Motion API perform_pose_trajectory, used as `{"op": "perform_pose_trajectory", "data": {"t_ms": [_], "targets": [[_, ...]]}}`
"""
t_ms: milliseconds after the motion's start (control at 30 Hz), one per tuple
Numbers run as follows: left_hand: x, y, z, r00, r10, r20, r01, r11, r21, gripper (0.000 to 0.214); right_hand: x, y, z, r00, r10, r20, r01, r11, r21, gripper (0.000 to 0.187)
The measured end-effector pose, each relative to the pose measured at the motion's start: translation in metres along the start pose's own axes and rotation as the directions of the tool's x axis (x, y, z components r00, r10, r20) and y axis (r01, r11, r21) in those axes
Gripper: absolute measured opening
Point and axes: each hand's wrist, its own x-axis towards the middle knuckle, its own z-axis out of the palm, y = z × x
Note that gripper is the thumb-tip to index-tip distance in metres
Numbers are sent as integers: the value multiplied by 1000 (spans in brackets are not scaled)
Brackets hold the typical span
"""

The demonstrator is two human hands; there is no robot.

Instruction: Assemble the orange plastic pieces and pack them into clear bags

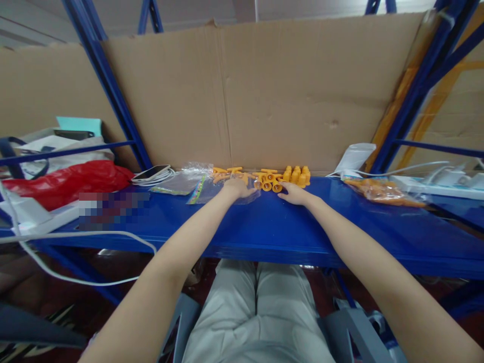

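Observation:
Small orange plastic parts (291, 176) lie in a cluster on the blue shelf (264, 227) against a cardboard backing. My left hand (237, 187) rests on a clear plastic bag (212, 190), fingers curled around its edge near some of the orange pieces. My right hand (293, 193) lies just in front of the orange cluster, its fingers pinching at one of the round orange pieces (277, 187). Both forearms stretch out over the shelf's front edge.
A phone (151, 173) on a coiled white cable sits left of the bag. Beside it lie a red bag (68, 182) and white boxes. At the right are a bag of orange parts (381, 191), a white pouch (355, 156) and a power strip (434, 184).

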Motion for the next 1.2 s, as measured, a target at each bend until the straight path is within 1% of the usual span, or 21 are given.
{"op": "perform_pose_trajectory", "data": {"t_ms": [67, 100, 200, 300, 400, 467, 567, 633, 667, 733, 800, 900, 967, 1033, 1200], "targets": [[-4, 10, -4, 995, -91, 39, 91, 996, 17, 81, 0, -1, 0, 1000, 9, -7, -9, 1000, -14, 58], [-6, 14, -6, 993, -110, 53, 109, 994, 26, 80, 0, -2, 0, 1000, 8, -9, -8, 1000, -23, 58], [-14, 24, -10, 990, -106, 92, 101, 993, 57, 67, -1, -2, 0, 1000, -3, 0, 3, 998, -68, 58], [-22, 27, -11, 992, -104, 71, 99, 992, 72, 59, -2, -2, -1, 1000, -5, 8, 6, 994, -110, 58], [-32, 26, -9, 988, -153, 34, 151, 987, 56, 56, -3, -6, -3, 1000, 24, 3, -23, 996, -86, 59], [-37, 25, -9, 981, -192, 32, 192, 981, 24, 53, -6, -12, -7, 997, 65, -30, -67, 995, -74, 59], [-40, 21, -7, 977, -210, 15, 211, 977, -31, 50, -9, -25, -15, 983, 111, -146, -130, 983, -127, 54], [-38, 16, -5, 978, -208, -14, 207, 977, -55, 49, -10, -35, -22, 975, 91, -204, -133, 970, -203, 52], [-36, 13, -3, 980, -198, -30, 196, 979, -63, 49, -10, -40, -25, 976, 66, -206, -117, 962, -247, 53], [-31, 6, 0, 985, -160, -63, 155, 985, -79, 46, -7, -48, -29, 985, 15, -172, -71, 942, -327, 54], [-27, 0, 4, 987, -128, -93, 119, 988, -95, 42, -2, -55, -32, 993, -9, -120, -38, 924, -381, 54], [-23, -7, 7, 981, -122, -151, 101, 986, -135, 39, 8, -62, -32, 999, 18, -51, -38, 905, -425, 51], [-21, -9, 8, 977, -117, -180, 87, 982, -166, 37, 13, -66, -30, 999, 43, -29, -52, 894, -446, 47], [-18, -10, 10, 979, -104, -178, 69, 980, -189, 36, 17, -70, -26, 997, 56, -48, -71, 888, -455, 45], [-14, -9, 12, 994, -44, -101, 22, 977, -212, 32, 24, -78, -14, 986, 89, -143, -139, 911, -388, 43]]}}
